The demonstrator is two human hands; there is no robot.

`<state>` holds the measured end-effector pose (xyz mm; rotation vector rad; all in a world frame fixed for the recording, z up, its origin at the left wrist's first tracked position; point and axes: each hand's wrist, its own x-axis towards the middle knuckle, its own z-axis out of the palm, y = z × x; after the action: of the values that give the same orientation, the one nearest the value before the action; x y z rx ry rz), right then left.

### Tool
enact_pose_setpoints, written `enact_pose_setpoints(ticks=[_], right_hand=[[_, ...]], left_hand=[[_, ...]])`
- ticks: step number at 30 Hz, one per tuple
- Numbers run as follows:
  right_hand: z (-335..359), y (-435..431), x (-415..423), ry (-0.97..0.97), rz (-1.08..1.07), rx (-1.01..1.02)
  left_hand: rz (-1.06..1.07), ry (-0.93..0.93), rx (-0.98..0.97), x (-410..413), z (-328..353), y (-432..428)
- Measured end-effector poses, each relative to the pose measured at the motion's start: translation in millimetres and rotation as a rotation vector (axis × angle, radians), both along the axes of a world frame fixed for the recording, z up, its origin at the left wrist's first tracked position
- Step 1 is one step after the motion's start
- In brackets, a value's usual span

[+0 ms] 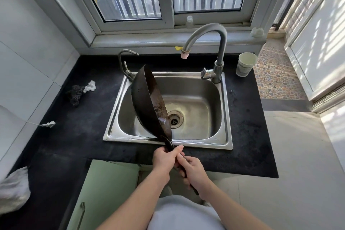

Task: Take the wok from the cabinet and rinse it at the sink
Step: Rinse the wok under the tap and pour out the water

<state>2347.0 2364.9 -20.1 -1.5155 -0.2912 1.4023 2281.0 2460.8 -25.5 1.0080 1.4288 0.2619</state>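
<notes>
A dark, worn wok (147, 101) is tipped on its edge over the left half of the steel sink (220, 137), its open side facing right toward the drain (174, 119). A little water clings near its lower rim. Its long dark handle runs down toward me past the sink's front edge. My left hand (165, 158) grips the handle close to the wok. Just behind it, my right hand (194, 172) holds the handle's end. The tall curved faucet (214, 43) stands at the sink's back right; no water is running from it.
A paper cup (245, 64) stands on the black counter (78, 132) right of the faucet. A small second tap (126, 63) rises at the sink's back left. A dark scrubber (75, 94) and white rag lie left. A green cabinet door (104, 192) is below.
</notes>
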Motion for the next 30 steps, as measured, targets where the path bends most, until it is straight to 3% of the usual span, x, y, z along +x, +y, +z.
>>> enact_pose_setpoints(ticks=[6, 9, 13, 18, 25, 30], right_hand=[[3.5, 19.3, -28.3, -0.078, -0.088, -0.002], [3.2, 29.0, -41.4, -0.211, -0.093, -0.073], [4.2, 37.3, -57.5, -0.532, -0.052, -0.207], [-2.1, 41.4, -72.8, -0.689, -0.065, -0.29], [-3.5, 51.8, -89.9, -0.621, -0.122, -0.34], [-1.2, 59.2, -93.9, -0.294, -0.209, -0.246]], left_hand=[[-0.045, -0.067, -0.049, -20.3, 0.8, 17.3], [-0.033, -0.15, -0.13, -29.5, -2.0, 25.5], [-0.011, -0.253, -0.243, -38.9, -8.2, 32.9], [-0.049, -0.345, -0.36, -45.1, -15.7, 42.9], [-0.165, -0.4, -0.489, -53.0, -20.8, 62.9], [-0.188, -0.394, -0.552, -57.1, -24.1, 72.8]])
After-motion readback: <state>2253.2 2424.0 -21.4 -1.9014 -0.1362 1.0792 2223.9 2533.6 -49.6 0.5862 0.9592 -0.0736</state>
